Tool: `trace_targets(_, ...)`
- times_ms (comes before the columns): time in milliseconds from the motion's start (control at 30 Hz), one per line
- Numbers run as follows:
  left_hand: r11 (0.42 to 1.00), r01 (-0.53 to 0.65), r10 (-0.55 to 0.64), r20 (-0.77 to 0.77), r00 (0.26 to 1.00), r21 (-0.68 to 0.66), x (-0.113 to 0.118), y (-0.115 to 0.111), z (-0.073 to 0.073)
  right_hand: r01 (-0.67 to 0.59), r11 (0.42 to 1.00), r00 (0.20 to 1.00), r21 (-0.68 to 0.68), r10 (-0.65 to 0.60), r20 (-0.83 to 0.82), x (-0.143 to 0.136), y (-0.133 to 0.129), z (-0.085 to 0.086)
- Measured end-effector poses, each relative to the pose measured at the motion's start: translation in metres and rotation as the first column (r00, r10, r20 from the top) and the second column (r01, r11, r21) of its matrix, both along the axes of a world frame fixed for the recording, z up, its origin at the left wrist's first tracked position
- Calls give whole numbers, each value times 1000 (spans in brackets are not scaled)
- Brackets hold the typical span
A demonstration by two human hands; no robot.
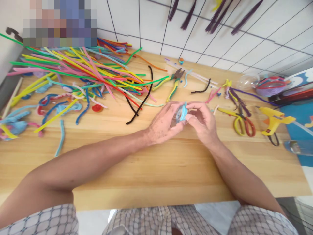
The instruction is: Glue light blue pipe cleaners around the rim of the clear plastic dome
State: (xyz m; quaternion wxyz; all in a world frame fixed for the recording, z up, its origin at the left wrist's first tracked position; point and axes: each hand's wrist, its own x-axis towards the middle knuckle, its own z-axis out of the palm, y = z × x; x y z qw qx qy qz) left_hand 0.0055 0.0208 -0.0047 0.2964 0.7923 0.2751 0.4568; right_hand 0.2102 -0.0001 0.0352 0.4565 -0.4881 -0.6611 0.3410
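Observation:
Between my two hands, above the middle of the table, is a small clear plastic ball (178, 116) with a light-blue pipe cleaner (182, 113) along it. My left hand (163, 123) is wrapped round the ball's left side, its fingers partly covering it. On the other side my right hand (202, 121) pinches the light-blue pipe cleaner between thumb and fingers. How far the pipe cleaner runs round the ball is hidden by my fingers. Black pipe cleaners (146, 98) lie just left of my hands.
A heap of colourful pipe cleaners (97, 73) covers the left back of the wooden table (146, 176). Pliers (176, 75) lie behind my hands. To the right are scissors (241, 119), a yellow glue gun (272, 120) and a clear ball (248, 81). A tiled wall (151, 23) stands behind.

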Motion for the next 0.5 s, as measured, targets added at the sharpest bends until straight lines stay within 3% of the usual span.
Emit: trace_targets(500, 1000, 16, -16, -8, 1000, 12, 0, 1, 2, 52, 994, 994, 100, -61, 88, 0, -1, -2)
